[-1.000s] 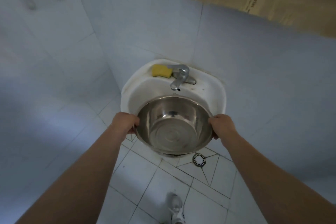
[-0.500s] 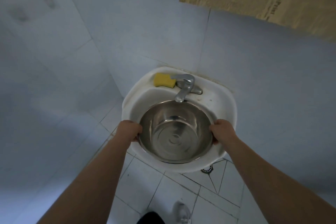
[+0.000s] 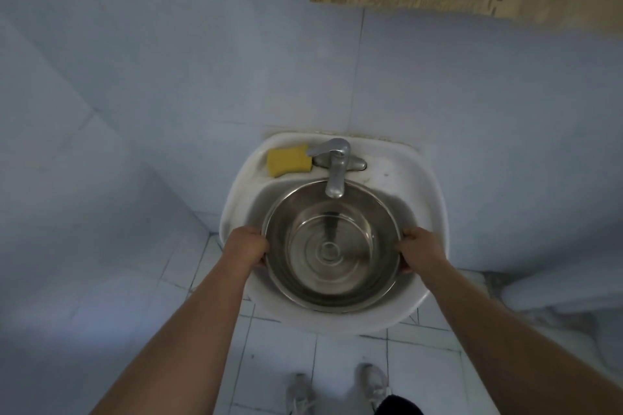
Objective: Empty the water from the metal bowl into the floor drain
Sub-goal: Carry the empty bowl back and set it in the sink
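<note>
Ideally, the metal bowl (image 3: 332, 246), clasped at nine and three o'clock by the curled left hand (image 3: 244, 251) and right hand (image 3: 421, 251), is lifted level, clear of the tap (image 3: 335, 175).

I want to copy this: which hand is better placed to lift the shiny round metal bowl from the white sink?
Neither wins. The left hand grips the left rim of the shiny round metal bowl, the right hand the right rim, opposite, so both should probably lift together.

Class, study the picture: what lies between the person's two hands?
The metal bowl, gripped on opposite sides by the left hand and right hand, over the white sink; the head view shows it.
</note>
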### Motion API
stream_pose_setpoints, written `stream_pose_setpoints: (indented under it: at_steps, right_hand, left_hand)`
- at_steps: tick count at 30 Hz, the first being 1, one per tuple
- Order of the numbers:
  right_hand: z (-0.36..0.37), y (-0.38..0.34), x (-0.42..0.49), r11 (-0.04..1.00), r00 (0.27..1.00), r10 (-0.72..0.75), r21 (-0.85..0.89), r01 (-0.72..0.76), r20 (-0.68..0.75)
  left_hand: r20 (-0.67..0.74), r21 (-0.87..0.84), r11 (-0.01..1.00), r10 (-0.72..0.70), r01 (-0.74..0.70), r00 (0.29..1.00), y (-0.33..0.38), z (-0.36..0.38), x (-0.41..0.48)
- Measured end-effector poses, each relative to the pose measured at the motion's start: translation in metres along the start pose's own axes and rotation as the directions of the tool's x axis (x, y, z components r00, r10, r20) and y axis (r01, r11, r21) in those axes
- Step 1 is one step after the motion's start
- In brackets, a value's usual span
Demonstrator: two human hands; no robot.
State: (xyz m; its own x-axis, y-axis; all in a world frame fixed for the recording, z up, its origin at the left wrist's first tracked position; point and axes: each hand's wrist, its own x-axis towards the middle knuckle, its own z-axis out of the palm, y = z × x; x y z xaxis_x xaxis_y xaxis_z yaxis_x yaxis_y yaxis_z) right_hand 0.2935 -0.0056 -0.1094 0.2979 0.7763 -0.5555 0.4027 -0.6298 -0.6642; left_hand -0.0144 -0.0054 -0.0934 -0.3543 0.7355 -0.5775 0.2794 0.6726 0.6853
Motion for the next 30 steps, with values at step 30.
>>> stream_pose_setpoints:
  at_steps: [30]
  right_hand:
    - [0.015, 0.004, 0.000, 0.997, 0.997, 0.075, -0.010, -0.074, 0.005]
  left_hand:
    - [-0.029, 0.292, 0.949, 0.133, -0.119, 0.991, -0.004, 0.012, 0.034]
